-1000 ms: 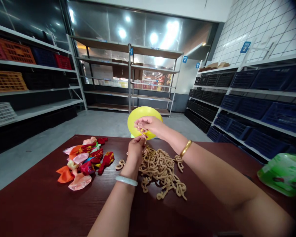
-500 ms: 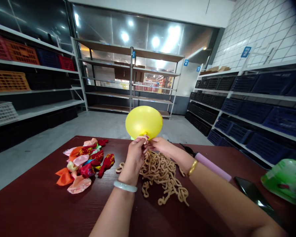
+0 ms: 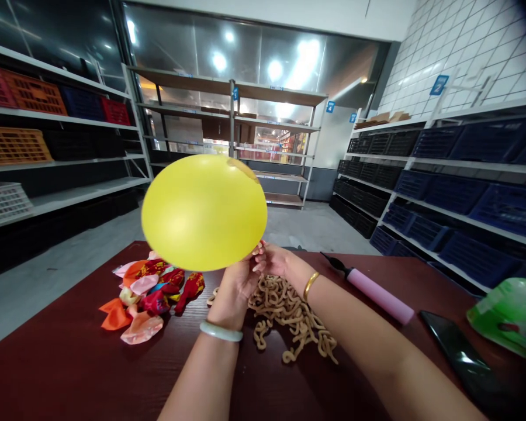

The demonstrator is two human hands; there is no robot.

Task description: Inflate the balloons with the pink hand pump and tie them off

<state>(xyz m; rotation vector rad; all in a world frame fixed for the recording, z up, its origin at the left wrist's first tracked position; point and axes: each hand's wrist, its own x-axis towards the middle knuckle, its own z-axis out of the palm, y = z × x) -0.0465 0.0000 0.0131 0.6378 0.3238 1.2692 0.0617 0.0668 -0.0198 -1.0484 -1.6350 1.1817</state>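
An inflated yellow balloon (image 3: 204, 211) hovers over the dark red table (image 3: 70, 374), tipped toward me and to the left. My left hand (image 3: 238, 279), with a pale bangle on the wrist, is closed under the balloon at its neck. My right hand (image 3: 273, 260), wearing a gold bangle, pinches at the same spot, fingers pressed together. The neck itself is hidden behind the balloon and my fingers. Just beneath my hands lies a heap of tan rubber bands (image 3: 289, 313).
A pile of flat balloons (image 3: 151, 289) in red, orange and pink lies to the left. A pink hand pump (image 3: 374, 290), a black phone (image 3: 458, 355) and a green plastic bag (image 3: 508, 313) lie to the right. Shelving with crates lines both sides.
The balloon has swung up and toward me, now looking much larger and leaning left. My right hand dropped from in front of the balloon to its neck, beside the left hand.
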